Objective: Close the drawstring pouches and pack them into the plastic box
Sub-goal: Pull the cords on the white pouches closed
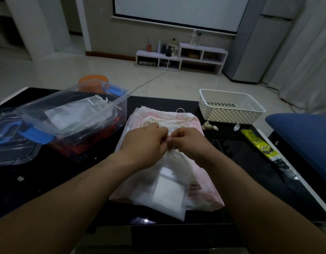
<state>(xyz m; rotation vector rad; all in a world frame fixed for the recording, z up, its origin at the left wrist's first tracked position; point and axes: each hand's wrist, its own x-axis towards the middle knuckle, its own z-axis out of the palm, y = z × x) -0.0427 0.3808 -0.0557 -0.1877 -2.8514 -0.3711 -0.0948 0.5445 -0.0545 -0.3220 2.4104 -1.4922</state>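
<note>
Two grips meet at the gathered mouth of a white pouch (165,182): the left grip (147,142) and right grip (188,142) both pinch it, fingers curled tight. It lies on a pink pouch (206,197) on the black counter (231,154). To the left, the clear plastic box (121,114) holds another white pouch (70,114), with its blue-clipped lid (12,149) beside it. To the right stand a white basket (231,114) and a yellow-green packet (257,143), its print too blurred to read.

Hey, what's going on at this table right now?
A person is closing a white pouch lying on a pink pouch on the dark table. The left grip and right grip pinch its gathered neck. To the left, the clear plastic box stands open with one packed pouch inside, its lid beside it.
</note>
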